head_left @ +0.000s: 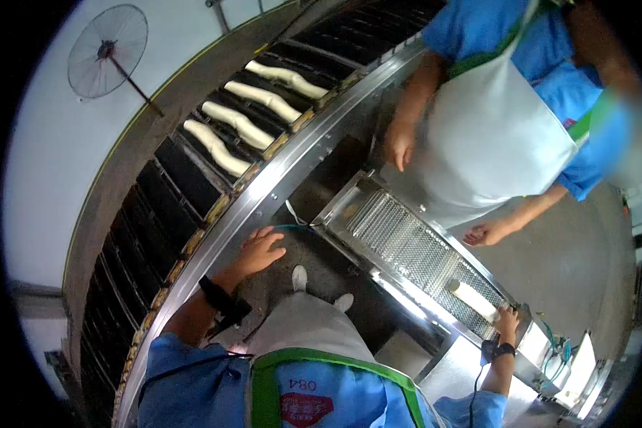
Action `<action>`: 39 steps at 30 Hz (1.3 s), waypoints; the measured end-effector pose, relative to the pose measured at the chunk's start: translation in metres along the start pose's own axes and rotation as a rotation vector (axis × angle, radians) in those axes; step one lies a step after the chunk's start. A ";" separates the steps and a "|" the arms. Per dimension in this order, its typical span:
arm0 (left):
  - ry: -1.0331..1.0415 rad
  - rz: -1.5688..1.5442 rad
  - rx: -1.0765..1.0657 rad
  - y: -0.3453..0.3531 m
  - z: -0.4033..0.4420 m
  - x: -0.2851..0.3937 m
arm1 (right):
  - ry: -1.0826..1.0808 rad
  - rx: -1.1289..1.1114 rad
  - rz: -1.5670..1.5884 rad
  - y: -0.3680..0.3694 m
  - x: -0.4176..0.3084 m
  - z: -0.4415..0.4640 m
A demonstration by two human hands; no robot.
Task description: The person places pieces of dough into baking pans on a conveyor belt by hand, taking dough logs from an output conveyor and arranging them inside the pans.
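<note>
My left hand (261, 251) is held over the floor beside the curved conveyor's metal edge, fingers apart and nothing in it. At the far end of a metal mesh belt (406, 239), my right hand (507, 323) has its fingers closed at the near end of a long pale roll (473, 298), perhaps dough. The roll lies along the mesh, and its tip is partly covered by my fingers. Similar pale rolls (237, 125) rest in black slats of the curved conveyor (165, 180), one per slat.
Across the mesh belt stands a co-worker in a white apron (488, 135), both hands hanging near the belt. A smooth metal rail (271, 187) borders the curved conveyor. A large stand fan (108, 51) is by the wall. Green-blue cables (555, 357) hang at the lower right.
</note>
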State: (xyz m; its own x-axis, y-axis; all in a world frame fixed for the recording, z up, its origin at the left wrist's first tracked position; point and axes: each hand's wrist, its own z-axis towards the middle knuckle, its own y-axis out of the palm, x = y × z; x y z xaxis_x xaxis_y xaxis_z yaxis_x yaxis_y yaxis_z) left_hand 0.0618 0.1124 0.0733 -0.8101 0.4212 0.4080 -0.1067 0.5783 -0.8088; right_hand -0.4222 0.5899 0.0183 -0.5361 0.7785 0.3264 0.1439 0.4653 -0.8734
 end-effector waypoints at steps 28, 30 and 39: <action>0.247 -0.744 0.056 -0.159 -0.070 -0.080 | -0.890 -0.064 1.583 -0.468 -0.433 -0.024; 0.155 -0.744 0.095 -0.171 -0.074 -0.087 | -1.089 0.078 1.417 -0.518 -0.469 -0.002; -0.414 -0.926 0.247 -0.180 -0.084 -0.106 | -1.083 0.234 1.003 -0.583 -0.615 0.160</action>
State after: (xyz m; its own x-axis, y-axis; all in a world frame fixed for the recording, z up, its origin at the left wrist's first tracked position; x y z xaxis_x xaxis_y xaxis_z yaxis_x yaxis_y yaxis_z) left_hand 0.2155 0.0228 0.2110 -0.4802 -0.4138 0.7734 -0.8643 0.3736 -0.3368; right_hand -0.3099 -0.2278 0.2691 -0.6535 -0.0062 -0.7569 0.7396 -0.2182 -0.6367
